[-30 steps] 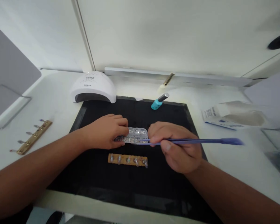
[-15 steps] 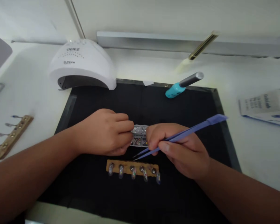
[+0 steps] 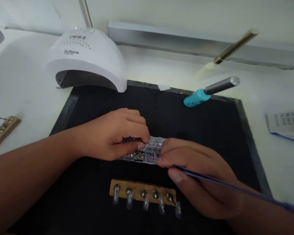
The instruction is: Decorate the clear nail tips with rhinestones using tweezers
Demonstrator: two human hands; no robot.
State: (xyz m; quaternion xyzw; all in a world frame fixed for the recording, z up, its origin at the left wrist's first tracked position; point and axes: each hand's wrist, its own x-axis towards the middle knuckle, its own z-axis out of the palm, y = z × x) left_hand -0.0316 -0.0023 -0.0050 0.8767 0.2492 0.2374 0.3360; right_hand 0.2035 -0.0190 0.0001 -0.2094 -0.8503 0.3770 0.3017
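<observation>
A clear compartment case of rhinestones [image 3: 139, 156] lies on a black mat [image 3: 142, 98]. My left hand [image 3: 122, 133] rests over its left part, with the thumb and curled forefinger closed at its upper row of compartments. My right hand [image 3: 201, 176] holds slim purple tweezers [image 3: 218, 181], and its fingers touch the case's right end. The tweezers' tips lie over the lower compartments, partly blurred. Nearer to me, a wooden strip [image 3: 137, 193] carries several glittery nail tips [image 3: 146, 204] on metal stands. My hands hide both ends of the case.
A white nail lamp [image 3: 88, 52] stands at the back left. On the mat's far right are a turquoise polish bottle [image 3: 197, 98] and, behind it, a pale bottle with a gold cap [image 3: 232, 49]. A second wooden strip [image 3: 6, 129] sits left, a printed packet [image 3: 286, 124] right.
My right hand has turned the tweezers, swinging their back end down to the right and their tips onto the case. The left thumb now shows at the case. The camera view has shifted.
</observation>
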